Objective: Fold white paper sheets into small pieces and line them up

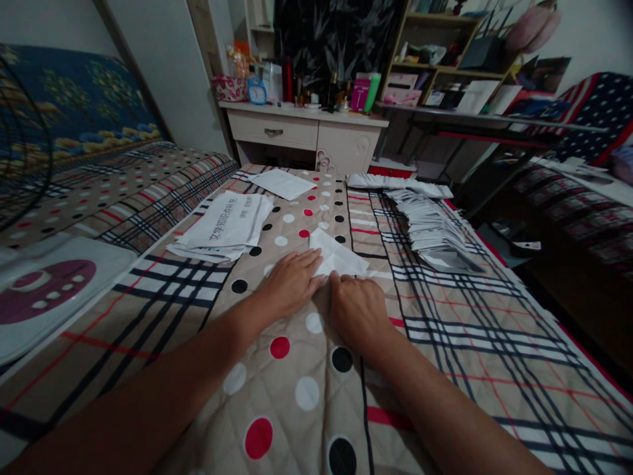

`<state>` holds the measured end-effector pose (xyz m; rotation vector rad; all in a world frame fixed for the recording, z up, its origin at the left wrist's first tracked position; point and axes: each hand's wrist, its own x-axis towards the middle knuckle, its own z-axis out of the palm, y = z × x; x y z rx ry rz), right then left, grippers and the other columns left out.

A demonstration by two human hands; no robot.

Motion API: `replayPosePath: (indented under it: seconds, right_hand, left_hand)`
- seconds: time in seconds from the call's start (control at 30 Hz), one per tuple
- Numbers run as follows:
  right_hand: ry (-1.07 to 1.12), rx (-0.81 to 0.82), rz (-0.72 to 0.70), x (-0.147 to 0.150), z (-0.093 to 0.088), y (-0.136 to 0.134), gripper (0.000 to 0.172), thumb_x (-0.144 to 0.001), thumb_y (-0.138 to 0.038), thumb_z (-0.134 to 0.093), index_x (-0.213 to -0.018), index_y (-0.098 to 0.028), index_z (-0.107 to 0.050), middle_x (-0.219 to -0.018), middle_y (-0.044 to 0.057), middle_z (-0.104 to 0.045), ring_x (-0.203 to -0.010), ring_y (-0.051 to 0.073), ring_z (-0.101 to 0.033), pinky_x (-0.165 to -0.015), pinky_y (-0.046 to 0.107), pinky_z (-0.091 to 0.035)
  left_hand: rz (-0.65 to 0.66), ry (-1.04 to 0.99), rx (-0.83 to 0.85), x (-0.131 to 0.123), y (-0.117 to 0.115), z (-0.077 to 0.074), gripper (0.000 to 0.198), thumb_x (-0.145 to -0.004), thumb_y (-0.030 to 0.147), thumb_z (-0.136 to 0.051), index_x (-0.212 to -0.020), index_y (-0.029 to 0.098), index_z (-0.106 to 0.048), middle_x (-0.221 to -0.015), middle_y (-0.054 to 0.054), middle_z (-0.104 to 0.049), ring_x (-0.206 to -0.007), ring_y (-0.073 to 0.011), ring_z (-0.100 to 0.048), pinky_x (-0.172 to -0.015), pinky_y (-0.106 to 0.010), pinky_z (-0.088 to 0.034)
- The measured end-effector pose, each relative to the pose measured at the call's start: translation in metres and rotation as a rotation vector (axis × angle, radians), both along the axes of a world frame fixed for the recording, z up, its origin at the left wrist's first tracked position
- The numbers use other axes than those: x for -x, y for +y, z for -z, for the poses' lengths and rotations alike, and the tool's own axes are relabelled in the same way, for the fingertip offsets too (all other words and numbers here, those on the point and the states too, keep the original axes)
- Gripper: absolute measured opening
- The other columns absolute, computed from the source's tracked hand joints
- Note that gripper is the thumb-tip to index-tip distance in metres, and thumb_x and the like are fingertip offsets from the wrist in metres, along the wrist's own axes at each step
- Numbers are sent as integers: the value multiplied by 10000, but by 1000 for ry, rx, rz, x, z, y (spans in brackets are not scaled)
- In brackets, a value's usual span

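A small folded sheet of white paper point(341, 256) lies on the bedspread in front of me, with crease lines across it. My left hand point(295, 280) rests over its left edge, fingers stretched out flat and pressing down. Along the near edge, my right hand point(359, 307) is closed, its fingers curled and the fingertips at the paper. The thumbs of both hands are close together, and part of the sheet is hidden under them.
Printed sheets point(227, 221) are stacked at the left, with a blank white paper point(283, 183) behind them. At the right lies a long row of folded papers point(428, 224). A white box point(113, 257) sits far left. A dresser point(277, 128) stands beyond the bed.
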<state>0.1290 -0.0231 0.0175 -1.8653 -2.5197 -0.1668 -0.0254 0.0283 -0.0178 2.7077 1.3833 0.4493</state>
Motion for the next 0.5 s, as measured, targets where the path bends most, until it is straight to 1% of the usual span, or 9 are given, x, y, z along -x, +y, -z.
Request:
replayPosePath:
  seconds: [0.1, 0.2, 0.27, 0.33, 0.4, 0.43, 0.5]
  right_hand:
    - [-11, -9, -8, 1, 0, 0, 363, -902, -82, -365, -1144, -93, -635, -859, 150, -720, -750, 266, -702, -623, 342, -455]
    - [-22, -13, -15, 1, 1, 1, 378, -907, -82, -362, -1175, -81, -628, -851, 154, -721, -741, 253, -704, -617, 328, -452]
    - [-21, -13, -16, 0, 1, 1, 368, -906, -82, -366, -1158, -80, -635, -847, 154, -720, -743, 250, -704, -619, 322, -451]
    - [-15, -5, -14, 0, 1, 2, 356, -904, -84, -372, -1138, -86, -640, -847, 151, -720, -747, 254, -704, -619, 321, -451]
    - [-7, 7, -5, -1, 0, 3, 351, -901, -86, -378, -1133, -97, -641, -844, 147, -721, -753, 257, -706, -619, 319, -451]
    - [-2, 11, 0, -1, 0, 3, 347, -902, -91, -379, -1125, -104, -644, -844, 145, -723, -758, 257, -706, -621, 318, -451]
    - [11, 22, 7, -2, -1, 4, 327, -900, -103, -391, -1082, -115, -662, -849, 143, -727, -768, 259, -708, -626, 316, -452]
  left_hand:
    - [-44, 8, 47, 7, 20, 4, 485, -998, 375, -327, -1409, 154, -461, -1521, -116, -414, -1410, -213, -387, -1157, -451, -291]
    - [-98, 10, 69, 14, 36, 6, 479, -997, 360, -317, -1420, 178, -446, -1534, -94, -398, -1428, -215, -356, -1163, -493, -266]
    - [-135, 10, 63, 16, 40, 5, 477, -992, 345, -328, -1421, 173, -445, -1533, -93, -399, -1436, -228, -339, -1159, -517, -264]
    - [-155, 8, 25, 14, 36, 3, 461, -986, 323, -348, -1404, 170, -469, -1521, -94, -420, -1427, -248, -353, -1151, -534, -269]
    - [-122, 7, -32, 9, 26, 1, 420, -977, 291, -375, -1356, 187, -524, -1484, -85, -475, -1404, -262, -391, -1148, -552, -259]
    - [-70, 8, -53, 5, 20, 0, 396, -972, 270, -388, -1324, 199, -555, -1458, -76, -509, -1392, -261, -409, -1151, -555, -250]
    - [99, 14, -63, -2, 8, -1, 377, -956, 216, -408, -1289, 193, -584, -1418, -76, -553, -1369, -231, -444, -1158, -515, -262]
